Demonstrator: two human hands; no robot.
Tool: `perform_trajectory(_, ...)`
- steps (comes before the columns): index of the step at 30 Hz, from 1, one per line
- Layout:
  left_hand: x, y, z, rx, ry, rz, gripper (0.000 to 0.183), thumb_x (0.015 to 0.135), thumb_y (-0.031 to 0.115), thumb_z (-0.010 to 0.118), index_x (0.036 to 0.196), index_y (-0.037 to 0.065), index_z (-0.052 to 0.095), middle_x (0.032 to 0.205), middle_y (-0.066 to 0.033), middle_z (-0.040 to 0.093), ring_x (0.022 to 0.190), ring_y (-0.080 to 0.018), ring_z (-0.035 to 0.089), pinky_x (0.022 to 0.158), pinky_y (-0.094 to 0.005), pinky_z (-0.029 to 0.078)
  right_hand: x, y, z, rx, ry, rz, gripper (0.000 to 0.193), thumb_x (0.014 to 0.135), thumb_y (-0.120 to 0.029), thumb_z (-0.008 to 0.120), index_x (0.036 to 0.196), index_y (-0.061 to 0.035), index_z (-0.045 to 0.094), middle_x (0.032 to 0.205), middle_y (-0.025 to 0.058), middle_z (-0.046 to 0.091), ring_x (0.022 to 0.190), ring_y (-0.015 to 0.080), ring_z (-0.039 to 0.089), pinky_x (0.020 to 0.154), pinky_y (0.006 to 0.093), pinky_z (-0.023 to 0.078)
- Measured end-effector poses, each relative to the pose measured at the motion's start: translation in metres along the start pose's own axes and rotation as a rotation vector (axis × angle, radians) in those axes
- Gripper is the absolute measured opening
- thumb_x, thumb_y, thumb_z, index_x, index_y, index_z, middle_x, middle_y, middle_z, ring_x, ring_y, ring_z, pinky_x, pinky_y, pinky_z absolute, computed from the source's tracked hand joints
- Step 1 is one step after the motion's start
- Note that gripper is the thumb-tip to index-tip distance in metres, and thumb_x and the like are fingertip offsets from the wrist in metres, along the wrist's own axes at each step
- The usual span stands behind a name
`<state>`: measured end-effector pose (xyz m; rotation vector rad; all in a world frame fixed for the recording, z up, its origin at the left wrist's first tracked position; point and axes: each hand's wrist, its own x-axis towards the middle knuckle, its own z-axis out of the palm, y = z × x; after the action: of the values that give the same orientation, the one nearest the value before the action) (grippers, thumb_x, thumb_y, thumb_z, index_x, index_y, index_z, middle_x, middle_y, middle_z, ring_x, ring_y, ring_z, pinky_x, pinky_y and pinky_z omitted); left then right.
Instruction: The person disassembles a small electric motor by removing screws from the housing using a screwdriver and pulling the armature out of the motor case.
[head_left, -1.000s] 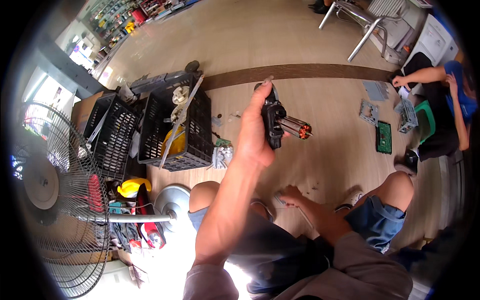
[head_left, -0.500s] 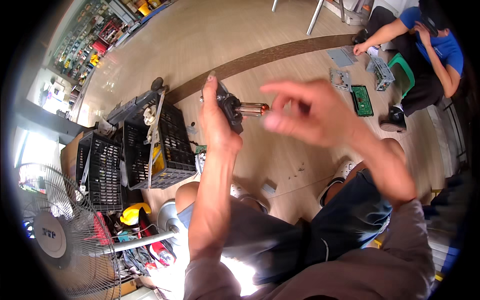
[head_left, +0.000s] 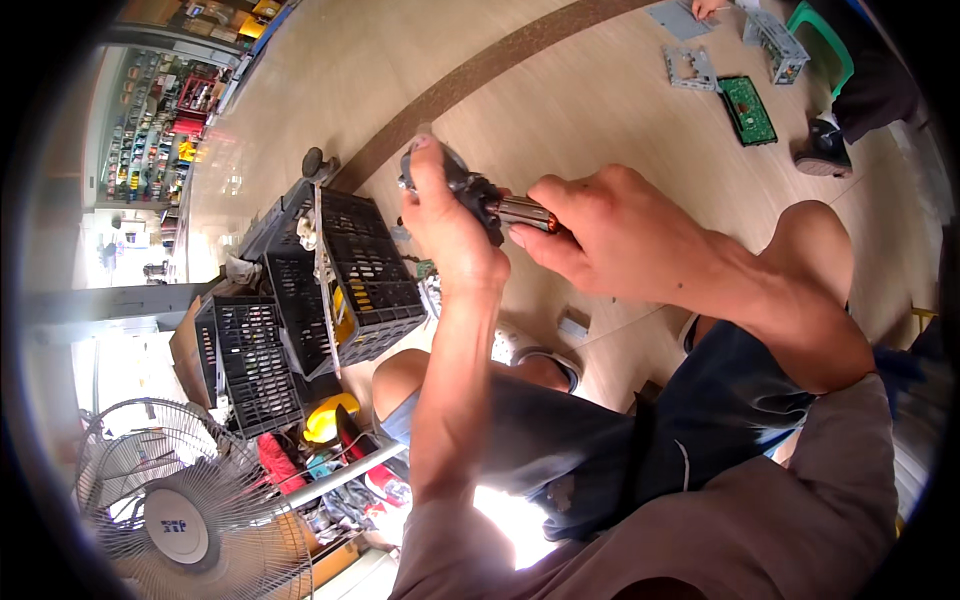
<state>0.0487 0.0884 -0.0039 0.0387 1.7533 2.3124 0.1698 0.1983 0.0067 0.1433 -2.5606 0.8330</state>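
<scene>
My left hand (head_left: 445,225) is closed round a black motor part (head_left: 482,203), with the thumb along its upper side. Out of its right side sticks a shiny metal armature (head_left: 522,212), roughly cylindrical, with copper showing at the end. The fingers of my right hand (head_left: 615,220) are bent round the armature's free end, thumb below and index finger above. Both hands hold the piece in front of me, above the tiled floor. My palm hides much of the black part.
Black plastic crates (head_left: 370,270) stand at the left, with a standing fan (head_left: 180,520) nearer. A yellow object (head_left: 328,418) lies by the fan pole. On the floor at far right are a green circuit board (head_left: 748,110) and metal frames (head_left: 775,45), near another person's shoe (head_left: 822,148).
My right hand has moved in and closed on the armature's end; before, its fingers were spread apart from it. The view has shifted, so the other person is mostly out of frame.
</scene>
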Motion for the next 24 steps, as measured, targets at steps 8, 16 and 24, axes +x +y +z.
perform_trajectory(8,-0.002,0.007,0.010,0.067,-0.005,0.101,0.033,0.092,0.038,0.064,0.090,0.007,0.053,0.070,-0.0012,0.049,0.051,-0.0130,0.052,0.043,-0.0310,0.050,0.003,0.013,0.025,0.079,0.147,-0.059,0.028,0.088,-0.020,0.071,0.079,-0.0002,0.054,0.048,0.0144,0.050,0.042,0.0316,0.054,0.043,0.0409,0.042)
perform_trajectory(16,0.001,0.008,0.002,0.082,0.000,0.154,0.039,0.090,0.042,0.064,0.089,0.005,0.051,0.072,-0.0042,0.048,0.047,-0.0158,0.053,0.042,-0.0310,0.050,0.004,-0.012,0.021,-0.013,0.101,0.042,0.033,0.092,-0.027,0.063,0.077,0.0017,0.057,0.048,0.0126,0.055,0.041,0.0272,0.059,0.041,0.0372,0.047)
perform_trajectory(24,-0.005,0.011,0.001,0.065,-0.088,0.010,0.041,0.089,0.045,0.060,0.084,0.006,0.049,0.064,-0.0044,0.047,0.047,-0.0168,0.053,0.042,-0.0314,0.047,-0.003,-0.013,0.015,-0.022,0.049,-0.016,0.034,0.091,-0.026,0.064,0.072,0.0013,0.057,0.046,0.0123,0.053,0.040,0.0282,0.057,0.040,0.0392,0.045)
